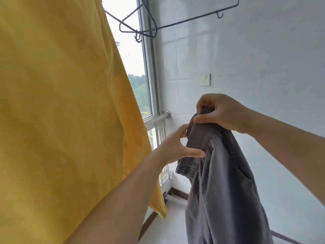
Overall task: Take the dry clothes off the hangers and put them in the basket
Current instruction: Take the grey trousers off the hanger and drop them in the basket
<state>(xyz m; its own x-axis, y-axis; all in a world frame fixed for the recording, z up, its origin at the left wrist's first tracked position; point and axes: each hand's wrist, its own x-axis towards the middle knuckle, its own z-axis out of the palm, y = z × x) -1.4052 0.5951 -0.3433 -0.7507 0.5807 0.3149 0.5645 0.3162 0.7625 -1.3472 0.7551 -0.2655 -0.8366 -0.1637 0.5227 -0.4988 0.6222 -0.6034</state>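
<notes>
Grey trousers [226, 182] with a ribbed elastic waistband hang down in front of me at lower right. My right hand [221, 111] grips the top of the waistband, with fingers and thumb curled over the fabric. My left hand [177, 145] is lower on the waistband, its thumb pressed against the ribbing and its fingers behind the cloth. A large yellow garment [61, 103] hangs at the left and fills that side of the view. Two bare dark hangers [140, 27] hang at the top by the window. No basket is in view.
A white tiled wall [246, 59] with a wall socket [204, 79] stands straight ahead. A window [137, 67] with a metal rail [158, 118] lies between the yellow garment and the wall. Pale floor shows at the bottom.
</notes>
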